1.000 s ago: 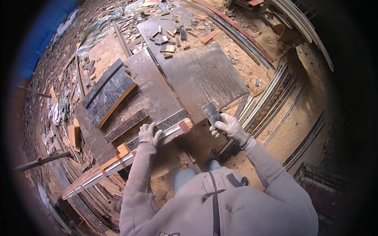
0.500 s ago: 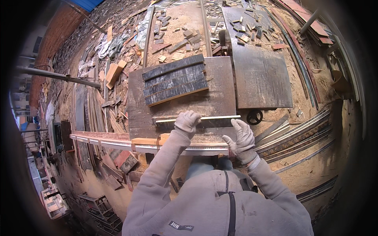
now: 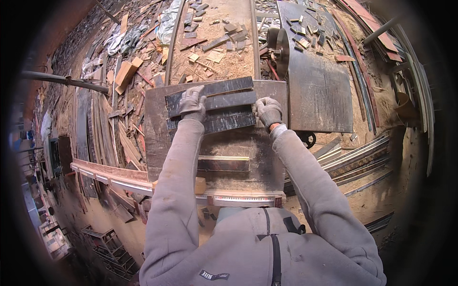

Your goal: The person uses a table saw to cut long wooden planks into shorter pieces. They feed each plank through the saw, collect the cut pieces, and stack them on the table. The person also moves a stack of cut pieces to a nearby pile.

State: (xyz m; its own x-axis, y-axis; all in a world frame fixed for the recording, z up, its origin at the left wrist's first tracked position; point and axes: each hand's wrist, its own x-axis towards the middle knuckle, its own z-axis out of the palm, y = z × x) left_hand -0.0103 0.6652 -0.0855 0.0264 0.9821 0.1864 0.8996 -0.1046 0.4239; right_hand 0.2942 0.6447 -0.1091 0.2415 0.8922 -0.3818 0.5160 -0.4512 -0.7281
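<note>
Black-faced wooden strips lie side by side as a pile (image 3: 219, 123) on the metal saw table (image 3: 157, 157). One narrow black board (image 3: 232, 99) rests on top of them, at a slight slant. My gloved left hand (image 3: 192, 101) reaches over its left part, fingers curled down around it. At the board's right end my gloved right hand (image 3: 268, 110) is closed, its fingertips partly hidden. Closer to me, a short dark strip (image 3: 223, 164) with pale edges lies on the table, out of both hands.
A rail with a measuring scale (image 3: 243, 196) runs along the table's near edge, with a wood block (image 3: 200, 185) beside it. A round machine part (image 3: 281, 52) stands beyond the right corner. The side table (image 3: 319, 100) carries offcuts; long boards (image 3: 358, 157) lie at right.
Both hands have moved forward from the short strip near me to the black pile. The short strip now lies free, and the hands are on a board atop the pile.
</note>
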